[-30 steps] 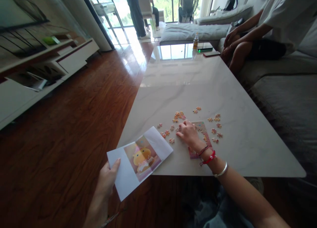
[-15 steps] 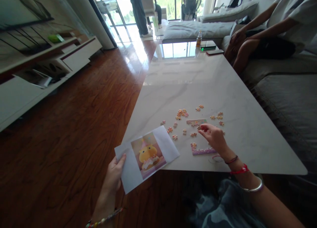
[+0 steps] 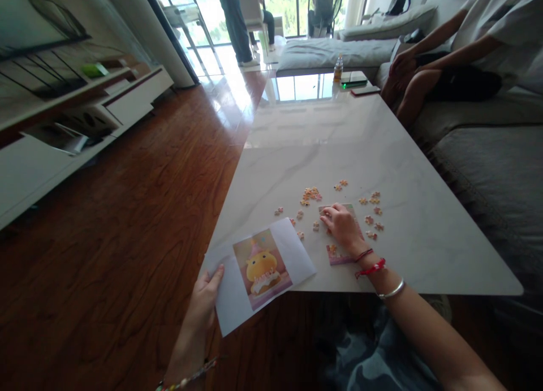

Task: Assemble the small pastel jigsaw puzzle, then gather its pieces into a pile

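Note:
My left hand (image 3: 202,300) grips the near corner of a white sheet (image 3: 263,269) printed with a yellow cartoon animal; the sheet hangs half over the edge of the pale marble table (image 3: 322,153). My right hand (image 3: 343,226) rests with fingers curled on a partly built pink puzzle frame (image 3: 339,255), pinching at a piece on it. Several small orange and pink puzzle pieces (image 3: 311,194) lie scattered around the frame, to its left, behind it and to its right (image 3: 373,210).
A seated person (image 3: 449,57) is on the grey sofa (image 3: 492,170) to the right. A bottle (image 3: 338,69) and a phone (image 3: 365,90) stand at the table's far end. Wooden floor and a low white TV cabinet (image 3: 85,119) lie left; another person stands by the window.
My right hand went from the loose pieces left of the frame to its right side, then back onto the frame's top. The sheet in my left hand slid a little right.

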Demonstrator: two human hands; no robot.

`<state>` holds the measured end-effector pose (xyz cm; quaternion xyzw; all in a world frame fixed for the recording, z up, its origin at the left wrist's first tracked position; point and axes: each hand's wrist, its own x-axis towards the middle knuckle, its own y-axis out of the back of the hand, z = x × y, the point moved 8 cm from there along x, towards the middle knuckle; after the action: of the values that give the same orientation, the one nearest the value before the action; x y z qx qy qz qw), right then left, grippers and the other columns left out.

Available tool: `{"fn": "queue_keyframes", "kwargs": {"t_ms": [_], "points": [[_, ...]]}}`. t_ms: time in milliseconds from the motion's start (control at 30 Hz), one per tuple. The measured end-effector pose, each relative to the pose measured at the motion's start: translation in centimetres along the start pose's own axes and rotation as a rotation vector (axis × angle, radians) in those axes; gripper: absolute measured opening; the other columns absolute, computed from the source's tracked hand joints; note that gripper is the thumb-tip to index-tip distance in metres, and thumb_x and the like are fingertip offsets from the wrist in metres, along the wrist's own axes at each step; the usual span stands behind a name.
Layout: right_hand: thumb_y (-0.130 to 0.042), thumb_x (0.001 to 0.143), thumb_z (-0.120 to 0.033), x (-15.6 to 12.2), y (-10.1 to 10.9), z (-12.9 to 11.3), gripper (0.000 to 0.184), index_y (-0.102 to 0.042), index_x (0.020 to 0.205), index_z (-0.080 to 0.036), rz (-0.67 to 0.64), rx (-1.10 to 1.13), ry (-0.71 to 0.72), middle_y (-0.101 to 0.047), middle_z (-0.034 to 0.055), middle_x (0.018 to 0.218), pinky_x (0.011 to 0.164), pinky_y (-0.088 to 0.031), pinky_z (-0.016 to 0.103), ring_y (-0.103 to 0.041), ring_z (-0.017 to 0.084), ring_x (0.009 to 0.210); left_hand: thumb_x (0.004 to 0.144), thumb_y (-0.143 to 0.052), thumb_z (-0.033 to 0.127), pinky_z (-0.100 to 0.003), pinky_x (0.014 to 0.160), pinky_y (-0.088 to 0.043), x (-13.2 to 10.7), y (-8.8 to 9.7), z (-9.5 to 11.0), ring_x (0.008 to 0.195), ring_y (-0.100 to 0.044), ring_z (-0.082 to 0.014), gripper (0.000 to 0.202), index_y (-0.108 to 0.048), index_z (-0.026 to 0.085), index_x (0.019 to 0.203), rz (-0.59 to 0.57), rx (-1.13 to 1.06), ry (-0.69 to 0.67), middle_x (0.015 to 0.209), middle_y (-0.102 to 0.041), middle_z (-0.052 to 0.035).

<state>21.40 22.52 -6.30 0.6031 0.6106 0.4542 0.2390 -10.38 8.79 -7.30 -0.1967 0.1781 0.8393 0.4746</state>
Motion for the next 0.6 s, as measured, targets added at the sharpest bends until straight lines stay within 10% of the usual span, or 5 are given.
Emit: {"fn": "queue_keyframes", "kwargs": {"t_ms": [600], "points": [[-0.04, 0.08, -0.006, 1.3, 0.4, -1.9, 0.024, -0.06, 0.083, -0.019, -0.324, 0.079, 0.502, -0.057, 0.0055, 0.094, 0.078, -0.043, 0.028, -0.051, 0.015, 0.09, 0.078, -0.048, 0.018, -0.021, 0.045, -0.049, 1.3, 1.0, -0.3, 0.043, -0.057, -0.0106, 0.022, -0.053, 0.014, 0.099, 0.022, 0.139, -0.075, 0.059, -0.062, -0.0014]]}}
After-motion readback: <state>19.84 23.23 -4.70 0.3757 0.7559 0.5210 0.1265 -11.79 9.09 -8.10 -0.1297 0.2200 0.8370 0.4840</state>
